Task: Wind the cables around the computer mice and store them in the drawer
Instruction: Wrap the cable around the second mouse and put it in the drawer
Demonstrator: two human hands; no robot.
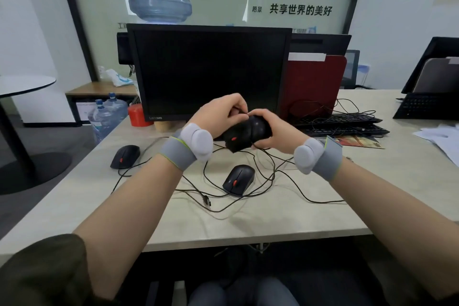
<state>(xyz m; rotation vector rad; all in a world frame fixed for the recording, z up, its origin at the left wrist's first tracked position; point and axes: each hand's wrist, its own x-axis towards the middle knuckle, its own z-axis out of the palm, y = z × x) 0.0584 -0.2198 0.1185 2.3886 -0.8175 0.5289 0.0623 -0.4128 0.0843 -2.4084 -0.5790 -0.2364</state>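
Observation:
A black mouse (246, 133) with a red wheel is held above the desk in front of the monitor. My right hand (274, 129) grips its body from the right. My left hand (222, 113) pinches its thin black cable at the top of the mouse. Two more black mice lie on the desk: one at the left (125, 156), one in the middle (239, 179). Their loose cables (263, 196) tangle across the desk, and a USB plug (206, 200) lies near the front. No drawer is in view.
A black Lenovo monitor (211, 72) stands right behind my hands. Two black keyboards (342, 124) lie at the right with a laptop (427, 104) beyond. A red cylinder (137, 114) stands at the monitor's left foot. Water bottles (106, 114) sit on the floor at left. Papers (439, 136) lie at far right.

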